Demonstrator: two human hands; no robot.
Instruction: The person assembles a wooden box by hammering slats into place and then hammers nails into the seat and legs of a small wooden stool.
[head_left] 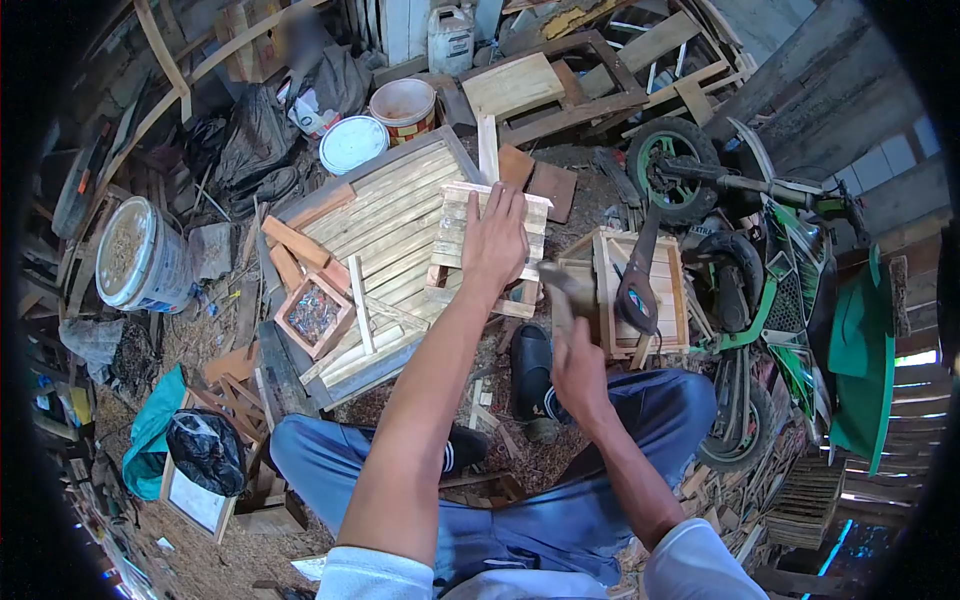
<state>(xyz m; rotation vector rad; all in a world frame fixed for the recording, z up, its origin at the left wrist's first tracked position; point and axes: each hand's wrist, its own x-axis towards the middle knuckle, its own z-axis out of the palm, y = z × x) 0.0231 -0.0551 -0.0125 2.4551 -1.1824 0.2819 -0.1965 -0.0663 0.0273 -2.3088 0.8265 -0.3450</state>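
Observation:
My left hand lies with its fingers stretched over the top slats of a small wooden slatted piece, pressing on it. My right hand is closed round the handle of a hammer, whose head is blurred beside the right edge of the slatted piece. Under the piece is a wooden panel of boards with a grey frame. A square wooden box of small nails sits on the panel's left part. Loose wood strips lie near it.
A wooden crate with a dark handsaw on it stands at the right, before a green motorbike. Buckets are behind the panel and another bucket is at the left. Wood scraps cover the floor.

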